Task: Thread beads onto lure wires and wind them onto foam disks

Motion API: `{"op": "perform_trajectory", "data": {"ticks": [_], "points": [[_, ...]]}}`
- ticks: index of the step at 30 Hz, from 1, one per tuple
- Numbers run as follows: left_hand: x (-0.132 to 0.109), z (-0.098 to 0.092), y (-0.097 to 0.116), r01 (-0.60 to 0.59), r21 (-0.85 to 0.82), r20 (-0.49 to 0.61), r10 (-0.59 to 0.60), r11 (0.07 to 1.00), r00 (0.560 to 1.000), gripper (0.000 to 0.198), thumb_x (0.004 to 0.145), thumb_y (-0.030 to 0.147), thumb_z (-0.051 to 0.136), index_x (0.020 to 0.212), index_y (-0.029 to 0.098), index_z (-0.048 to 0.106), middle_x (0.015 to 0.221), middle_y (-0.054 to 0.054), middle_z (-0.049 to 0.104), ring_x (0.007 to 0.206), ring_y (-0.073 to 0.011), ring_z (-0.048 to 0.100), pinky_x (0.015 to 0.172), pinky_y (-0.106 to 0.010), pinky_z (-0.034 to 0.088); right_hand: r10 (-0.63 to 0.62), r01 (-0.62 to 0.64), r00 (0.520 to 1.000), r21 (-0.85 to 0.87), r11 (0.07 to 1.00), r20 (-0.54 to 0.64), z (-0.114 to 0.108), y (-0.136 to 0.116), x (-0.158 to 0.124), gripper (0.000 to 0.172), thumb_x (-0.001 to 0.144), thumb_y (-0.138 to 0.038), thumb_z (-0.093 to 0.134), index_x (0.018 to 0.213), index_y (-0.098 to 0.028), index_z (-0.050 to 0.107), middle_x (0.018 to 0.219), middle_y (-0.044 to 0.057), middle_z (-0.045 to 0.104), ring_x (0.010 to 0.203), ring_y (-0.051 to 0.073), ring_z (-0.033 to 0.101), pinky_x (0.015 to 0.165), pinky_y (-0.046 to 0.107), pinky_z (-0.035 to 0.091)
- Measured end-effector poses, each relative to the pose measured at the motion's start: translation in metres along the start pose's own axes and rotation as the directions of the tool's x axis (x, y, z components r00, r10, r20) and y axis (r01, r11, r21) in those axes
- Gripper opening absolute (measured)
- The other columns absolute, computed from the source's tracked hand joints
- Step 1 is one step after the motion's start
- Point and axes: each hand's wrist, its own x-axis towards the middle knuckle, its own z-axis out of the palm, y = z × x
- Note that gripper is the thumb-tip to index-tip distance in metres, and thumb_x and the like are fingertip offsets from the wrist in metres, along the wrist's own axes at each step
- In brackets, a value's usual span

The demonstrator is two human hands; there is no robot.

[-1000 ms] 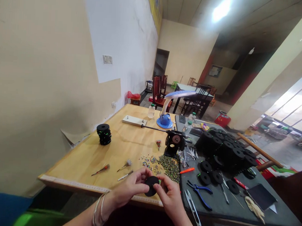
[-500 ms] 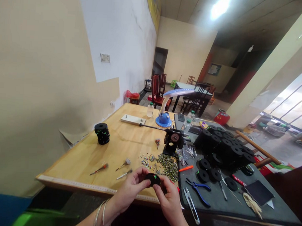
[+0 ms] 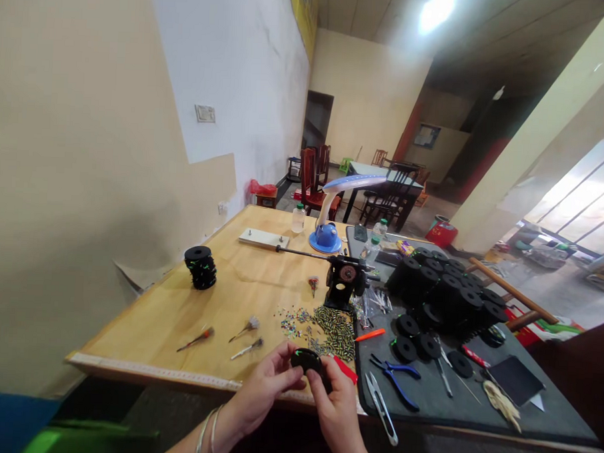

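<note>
Pinching a black spool (image 3: pixel 305 357) from both sides, the left hand (image 3: pixel 268 385) and the right hand (image 3: pixel 335 405) meet at the lower middle of the head view, just above the near edge of the wooden table (image 3: pixel 213 296). The fingertips of both hands are closed on the spool's rim, where a few green flecks show. Thin bangles (image 3: pixel 207 435) circle the left wrist. Just beyond the hands lies a heap of beads (image 3: pixel 333 329), and behind it stands a black hand winder (image 3: pixel 344 285) with a long rod reaching left toward a wooden block (image 3: pixel 262 238). Three small brushes (image 3: pixel 246 328) lie left of the beads. Farther left, well apart from the hands, a short stack of spools (image 3: pixel 199 267) stands alone. At the far edge of the table are a blue desk lamp (image 3: pixel 325 235) and a small bottle (image 3: pixel 297 219). To the right a grey mat (image 3: pixel 424 409) carries a big pile of spools (image 3: pixel 447 286), blue-handled pliers (image 3: pixel 398 374), thread snips (image 3: pixel 381 410) and an orange tool (image 3: pixel 370 334). A yellow banner (image 3: pixel 304 3) hangs at the top of the wall, and a small plate (image 3: pixel 205 113) is fixed to the wall at the upper left. The print on both is too blurred to read.
</note>
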Motion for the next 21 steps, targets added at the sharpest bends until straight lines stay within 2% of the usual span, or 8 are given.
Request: {"op": "perform_trajectory", "data": {"ticks": [4,9,11,13,15,18,20,21], "points": [[0.004,-0.002,0.008,-0.006,0.197,-0.023,0.01,0.98,1.0,0.026,0.071,0.035,0.075,0.084,0.016,0.063,0.075,0.001,0.06,0.071,-0.0134,0.053,0.061,-0.023,0.041,-0.054,0.059,0.998,-0.115,0.992,0.045,-0.007,0.002,0.003,0.012,0.088,-0.026,0.057,0.089,-0.018,0.066,0.073,0.003,0.067,0.065,0.018,0.06,0.059,0.023,0.044],[0.006,0.001,0.001,0.15,-0.097,0.051,-0.146,0.984,0.988,0.021,0.069,0.022,0.073,0.087,0.016,0.063,0.086,-0.003,0.065,0.078,-0.0158,0.058,0.073,-0.028,0.046,-0.014,0.02,0.993,-0.046,0.999,0.114,-0.007,0.004,0.001,0.012,0.088,-0.023,0.055,0.094,-0.02,0.064,0.08,0.003,0.068,0.071,0.019,0.063,0.065,0.024,0.046],[0.007,0.002,-0.002,0.204,-0.15,0.087,-0.192,0.967,0.978,0.018,0.069,0.021,0.07,0.085,0.017,0.062,0.087,-0.003,0.064,0.079,-0.0161,0.059,0.074,-0.029,0.046,-0.001,0.011,0.991,-0.068,0.998,0.133,-0.01,0.004,0.001,0.013,0.088,-0.021,0.054,0.095,-0.021,0.065,0.082,0.003,0.069,0.074,0.019,0.063,0.066,0.024,0.046],[0.009,0.001,-0.002,0.196,-0.021,0.075,-0.194,0.98,0.978,0.016,0.072,0.023,0.068,0.085,0.017,0.061,0.085,-0.002,0.062,0.077,-0.0159,0.058,0.069,-0.027,0.045,-0.012,0.038,0.987,-0.158,0.987,0.163,-0.015,0.002,0.001,0.014,0.088,-0.019,0.054,0.096,-0.021,0.065,0.083,0.003,0.069,0.074,0.02,0.063,0.067,0.025,0.045],[0.012,0.001,0.002,0.107,0.235,0.058,-0.123,0.966,0.991,0.019,0.072,0.028,0.069,0.086,0.017,0.061,0.084,-0.001,0.061,0.077,-0.016,0.056,0.067,-0.026,0.043,-0.038,0.098,0.978,-0.29,0.952,0.207,-0.02,0.001,0.002,0.014,0.086,-0.017,0.055,0.094,-0.021,0.065,0.08,0.004,0.068,0.072,0.02,0.062,0.066,0.026,0.043],[0.02,0.003,0.007,-0.057,0.571,0.073,0.019,0.819,0.997,0.026,0.067,0.031,0.076,0.082,0.016,0.061,0.079,0.0,0.06,0.074,-0.0158,0.053,0.068,-0.026,0.04,-0.076,0.192,0.958,-0.424,0.885,0.276,-0.025,-0.002,0.004,0.013,0.084,-0.013,0.054,0.084,-0.021,0.064,0.075,0.004,0.066,0.068,0.02,0.06,0.062,0.026,0.041],[0.025,0.007,0.009,-0.065,0.655,0.084,0.013,0.753,0.996,0.025,0.065,0.032,0.076,0.075,0.016,0.06,0.071,0.002,0.059,0.069,-0.0155,0.051,0.066,-0.027,0.039,-0.091,0.21,0.954,-0.419,0.884,0.287,-0.026,-0.003,0.005,0.014,0.084,-0.014,0.052,0.079,-0.021,0.064,0.074,0.004,0.066,0.067,0.019,0.059,0.061,0.025,0.04],[0.027,0.008,0.009,-0.036,0.65,0.086,-0.027,0.759,0.996,0.024,0.066,0.032,0.075,0.073,0.016,0.059,0.068,0.002,0.058,0.067,-0.0152,0.051,0.064,-0.027,0.039,-0.088,0.198,0.955,-0.394,0.898,0.282,-0.027,-0.004,0.005,0.015,0.086,-0.016,0.052,0.079,-0.021,0.064,0.073,0.004,0.065,0.066,0.018,0.058,0.06,0.025,0.04]]}}
